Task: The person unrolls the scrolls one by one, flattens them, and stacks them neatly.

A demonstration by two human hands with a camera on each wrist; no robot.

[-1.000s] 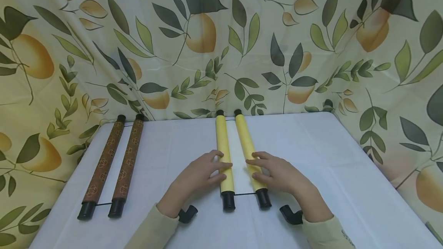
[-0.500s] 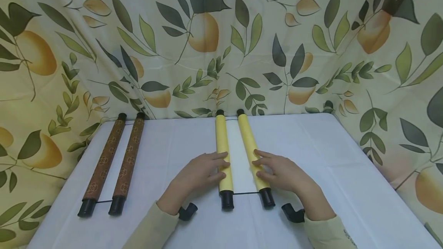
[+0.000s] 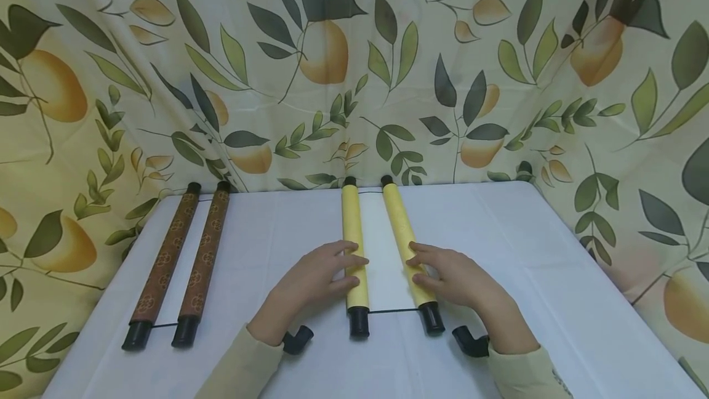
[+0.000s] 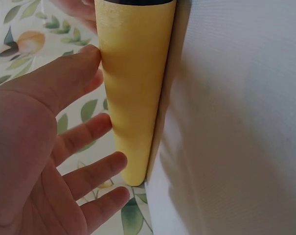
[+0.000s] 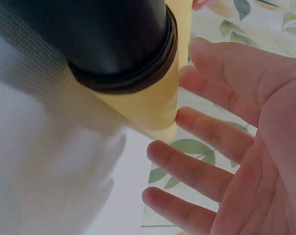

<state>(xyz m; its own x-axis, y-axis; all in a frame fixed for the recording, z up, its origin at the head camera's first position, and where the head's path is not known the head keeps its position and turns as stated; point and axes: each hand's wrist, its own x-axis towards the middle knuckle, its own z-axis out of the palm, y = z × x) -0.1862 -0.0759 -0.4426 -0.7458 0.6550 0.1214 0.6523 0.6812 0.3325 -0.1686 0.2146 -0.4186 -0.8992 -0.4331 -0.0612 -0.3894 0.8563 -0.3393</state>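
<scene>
A yellow scroll with black end knobs lies on the table, its left roll [image 3: 352, 220] and right roll [image 3: 400, 220] apart with a strip of white paper [image 3: 381, 245] between them. My left hand [image 3: 318, 273] has its fingers spread over the left roll; in the left wrist view, the thumb and fingertips touch the yellow roll [image 4: 133, 88]. My right hand [image 3: 456, 276] lies likewise along the right roll, fingers loosely extended. The right wrist view shows the black knob [image 5: 123, 44] close up, with fingertips right at the yellow roll's side.
To the left lies a brown patterned scroll [image 3: 205, 257], its two rolls also side by side and slightly apart. A white cloth covers the table [image 3: 487, 220]. Behind it hangs a fruit-and-leaf curtain [image 3: 354, 116]. Black wrist camera pieces [image 3: 471, 342] sit beneath the wrists.
The yellow rolls have moved apart, the left one slightly leftward and the right one slightly rightward, with my hands following. More white paper shows between them. The brown scroll stays put.
</scene>
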